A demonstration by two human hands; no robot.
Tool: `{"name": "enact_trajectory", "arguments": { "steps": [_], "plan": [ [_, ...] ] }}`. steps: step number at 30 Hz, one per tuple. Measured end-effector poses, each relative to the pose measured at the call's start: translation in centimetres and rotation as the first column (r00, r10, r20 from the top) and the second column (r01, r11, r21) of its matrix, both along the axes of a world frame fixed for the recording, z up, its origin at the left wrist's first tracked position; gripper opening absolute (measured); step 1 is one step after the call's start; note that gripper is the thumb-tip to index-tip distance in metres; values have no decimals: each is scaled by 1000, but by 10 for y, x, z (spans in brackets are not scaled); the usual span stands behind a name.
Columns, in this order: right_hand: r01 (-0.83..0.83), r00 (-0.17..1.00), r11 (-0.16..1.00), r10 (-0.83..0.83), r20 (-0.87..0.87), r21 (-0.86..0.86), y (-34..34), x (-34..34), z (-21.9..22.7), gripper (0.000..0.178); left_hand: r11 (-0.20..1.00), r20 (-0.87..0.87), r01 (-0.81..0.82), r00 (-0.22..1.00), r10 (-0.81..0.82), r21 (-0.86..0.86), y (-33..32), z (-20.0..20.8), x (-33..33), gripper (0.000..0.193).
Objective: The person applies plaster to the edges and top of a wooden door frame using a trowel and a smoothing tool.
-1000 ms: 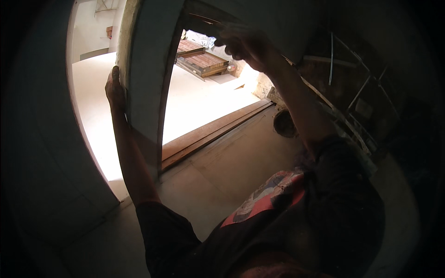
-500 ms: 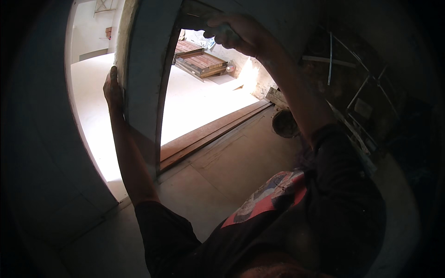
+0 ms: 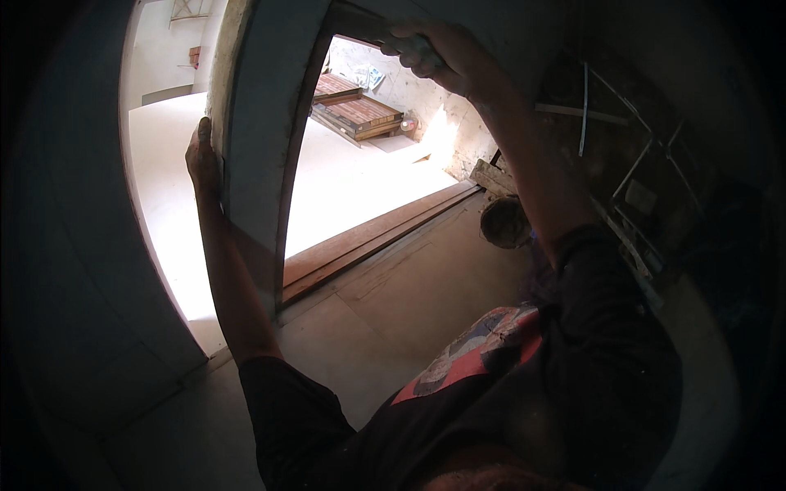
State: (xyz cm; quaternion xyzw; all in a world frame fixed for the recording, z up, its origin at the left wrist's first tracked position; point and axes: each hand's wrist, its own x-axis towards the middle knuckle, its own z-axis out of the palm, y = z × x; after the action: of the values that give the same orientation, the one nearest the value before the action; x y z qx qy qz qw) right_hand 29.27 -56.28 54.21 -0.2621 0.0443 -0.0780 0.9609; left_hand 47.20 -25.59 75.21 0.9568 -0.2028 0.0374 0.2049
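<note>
My left hand (image 3: 204,164) rests against the pale edge of a narrow wall strip (image 3: 255,123) between two bright openings. Its thumb points up along that edge; the other fingers are mostly hidden. Higher and to the right, my right hand (image 3: 434,59) is closed, with its fingers curled at the top of the dark-framed doorway (image 3: 301,147). Whatever lies in its grip is lost in shadow, and I cannot make it out. Both arms are raised and stretched forward.
A brown wooden sill (image 3: 377,237) crosses the doorway's foot. Beyond it, framed brick-red panels (image 3: 360,110) lie on bright ground. A round dark container (image 3: 505,222) stands by a rough block (image 3: 491,176). Thin metal rods (image 3: 630,172) lean in the shadow at right.
My right hand has shifted slightly to the right along the top of the doorway, still closed. More of the pale wall shows beneath it. My left hand stays at the wall edge.
</note>
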Motion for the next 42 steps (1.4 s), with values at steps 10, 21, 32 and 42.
{"name": "enact_trajectory", "arguments": {
  "steps": [10,21,32,42],
  "plan": [
    [40,998,999,-40,38,2,2,-15,-9,28,1000,36,3,999,-3,24,0,-1,0,74],
    [114,947,976,-163,-277,-186,-14,3,27,35,999,-36,-15,999,14,-31,7,-2,8,73],
    [-18,991,968,-16,-132,-250,-22,-17,62,43,1000,-48,15,999,-15,-2,11,-2,19,73],
    [424,896,867,-361,257,-260,39,11,-12,27,1000,-76,-12,997,12,-12,21,-8,27,72]
  ]
}}
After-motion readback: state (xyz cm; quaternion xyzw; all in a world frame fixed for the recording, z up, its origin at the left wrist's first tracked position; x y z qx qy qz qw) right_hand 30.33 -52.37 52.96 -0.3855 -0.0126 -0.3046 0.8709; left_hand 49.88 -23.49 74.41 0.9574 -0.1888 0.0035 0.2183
